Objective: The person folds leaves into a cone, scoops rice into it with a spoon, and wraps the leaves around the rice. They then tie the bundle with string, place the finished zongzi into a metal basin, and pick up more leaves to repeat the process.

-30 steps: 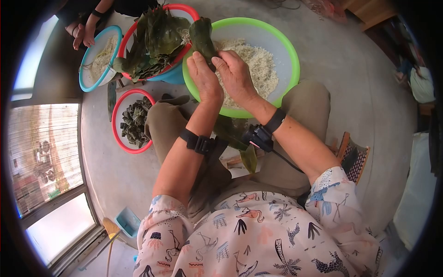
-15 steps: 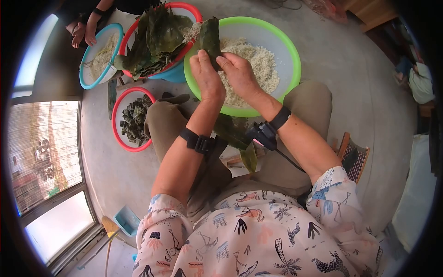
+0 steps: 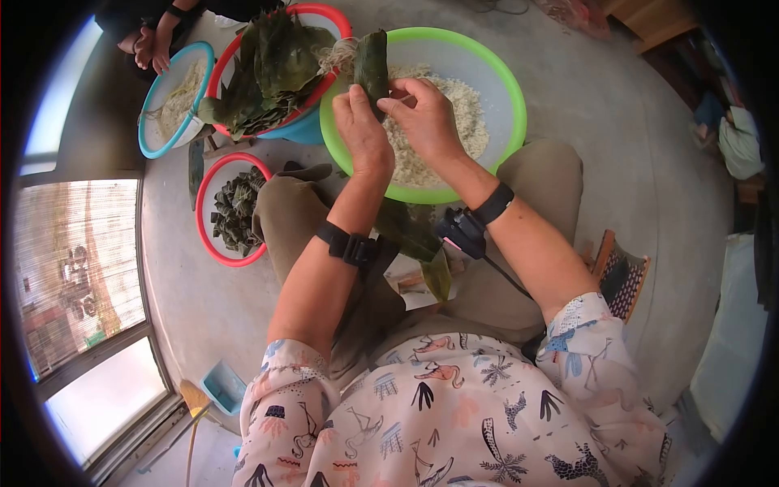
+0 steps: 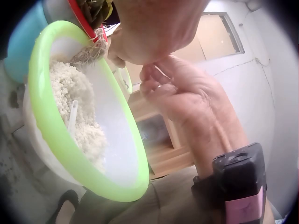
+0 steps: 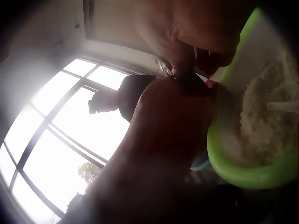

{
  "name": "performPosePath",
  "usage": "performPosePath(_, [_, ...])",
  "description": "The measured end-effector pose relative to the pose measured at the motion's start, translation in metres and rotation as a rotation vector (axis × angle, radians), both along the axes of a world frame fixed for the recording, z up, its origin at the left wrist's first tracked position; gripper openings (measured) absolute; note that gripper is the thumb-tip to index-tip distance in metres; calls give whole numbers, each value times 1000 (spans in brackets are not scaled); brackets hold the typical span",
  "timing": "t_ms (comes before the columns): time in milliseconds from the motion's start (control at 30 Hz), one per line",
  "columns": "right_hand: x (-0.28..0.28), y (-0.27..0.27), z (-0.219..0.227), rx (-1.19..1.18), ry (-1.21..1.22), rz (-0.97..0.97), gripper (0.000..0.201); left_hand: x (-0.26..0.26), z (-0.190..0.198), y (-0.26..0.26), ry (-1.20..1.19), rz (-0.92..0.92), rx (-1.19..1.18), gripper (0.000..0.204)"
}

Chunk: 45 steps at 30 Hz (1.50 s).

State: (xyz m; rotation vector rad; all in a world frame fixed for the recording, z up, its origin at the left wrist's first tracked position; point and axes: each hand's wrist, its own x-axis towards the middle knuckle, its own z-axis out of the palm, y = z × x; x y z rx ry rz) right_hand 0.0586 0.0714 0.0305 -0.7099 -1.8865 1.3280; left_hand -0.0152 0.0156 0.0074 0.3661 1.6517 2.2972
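Fingers of the left hand were curled round the lower end of the rolled leaf, its upper part standing up beyond them, and there was the right hand, thumb and finger pinching the leaf's right edge! Below and right of those fingers sat the basin of rice, spoon and all, while string hung just left of the leaf. Farther left of the fingers, stacked leaves crowded the tub, with bundles nearer the wearer.
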Motion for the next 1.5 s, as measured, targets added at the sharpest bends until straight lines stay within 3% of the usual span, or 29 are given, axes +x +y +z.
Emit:
performPosePath(100, [1,1,6,-85,77,58,19,0,3,-1,16,1,-6,30])
performPosePath(133, [3,1,12,-223,93,96,20,1,3,-2,15,0,-7,30])
performPosePath(167, [4,2,16,-361,110,135,20,2,4,-3,167,9,-102,29])
performPosePath(200, [5,3,16,-360,109,137,20,3,6,-4,318,19,-196,28])
performPosePath(467, [15,11,22,-616,213,272,20,7,21,-10,486,-13,-267,24])
performPosePath(667, [17,10,23,-588,219,314,22,11,18,-7,482,27,-163,23])
performPosePath(767, [17,8,25,-582,209,308,22,12,20,-10,416,-21,-141,32])
performPosePath(1167, [20,9,20,-556,238,339,26,8,8,-6,488,-42,-46,19])
performPosePath(1367, [21,7,25,-558,232,321,28,10,16,-7,536,-49,-114,16])
performPosePath(1500, [21,7,26,-550,246,359,29,13,30,-12,707,6,-145,16])
